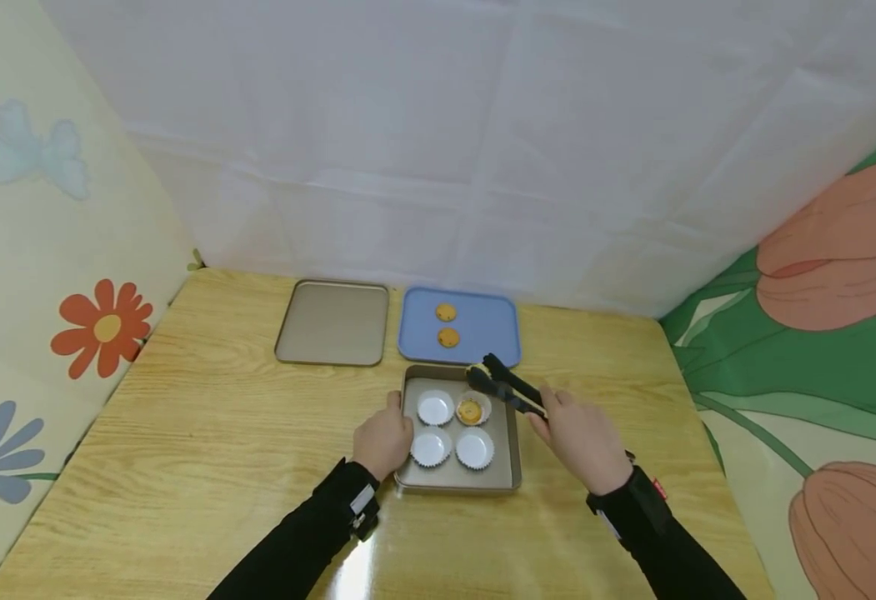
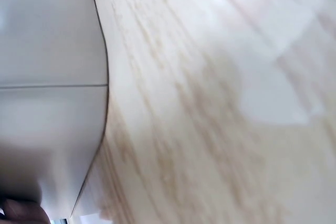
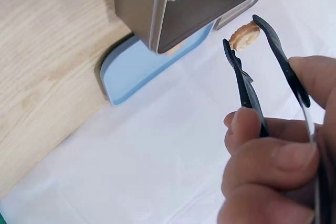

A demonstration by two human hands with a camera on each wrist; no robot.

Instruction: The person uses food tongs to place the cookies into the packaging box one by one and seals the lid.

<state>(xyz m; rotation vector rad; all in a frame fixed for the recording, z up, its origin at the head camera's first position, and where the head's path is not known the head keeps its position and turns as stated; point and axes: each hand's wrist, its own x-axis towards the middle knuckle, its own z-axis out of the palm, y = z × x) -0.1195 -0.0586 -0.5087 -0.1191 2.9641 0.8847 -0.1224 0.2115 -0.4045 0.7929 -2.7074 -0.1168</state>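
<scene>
My left hand (image 1: 383,437) grips the left side of a square metal baking pan (image 1: 456,481). Inside the pan stand several white paper cups (image 1: 475,450), and the back right one holds a round golden cookie (image 1: 470,412). With my right hand (image 1: 583,437) I hold black-tipped tongs (image 1: 508,396) over the pan's back right corner. Another cookie (image 3: 244,36) is pinched between the tong tips in the right wrist view. The left wrist view has mostly the pan's outer wall (image 2: 52,40), with a bit of finger at the lower corner.
Behind the pan, a blue tray (image 1: 493,325) bears two cookies, a rear one (image 1: 446,312) and a front one (image 1: 448,337). A flat metal baking sheet (image 1: 336,321) lies left of it. White cloth (image 1: 407,167) hangs along the wooden table's (image 1: 220,417) back edge.
</scene>
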